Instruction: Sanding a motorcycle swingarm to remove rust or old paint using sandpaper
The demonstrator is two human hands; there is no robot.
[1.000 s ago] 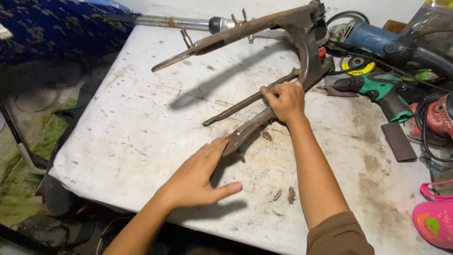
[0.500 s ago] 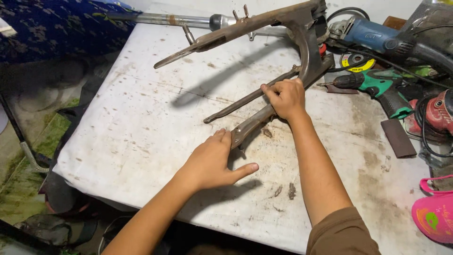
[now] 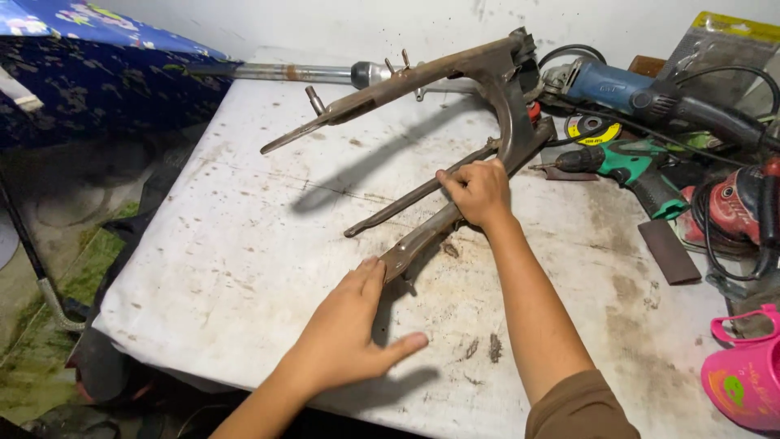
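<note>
A rusty brown metal frame (image 3: 504,97) with several long arms lies on a stained white table (image 3: 244,244). My right hand (image 3: 479,191) is closed around the nearer lower arm of the frame, near its middle. The fingertips of my left hand (image 3: 349,329) touch the free end of that same arm, palm flat on the table, fingers spread. The frame's upper arm (image 3: 366,102) sticks out to the left above the table.
A blue angle grinder (image 3: 617,85), a green cordless drill (image 3: 626,162), a red power tool (image 3: 739,207) and cables crowd the table's right side. A pink plastic item (image 3: 743,378) sits at the lower right. A metal tube (image 3: 301,73) lies at the back. Blue patterned fabric (image 3: 89,73) lies left.
My left hand has shifted slightly along the frame's lower arm end; the right hand keeps its grip. The view has moved a little.
</note>
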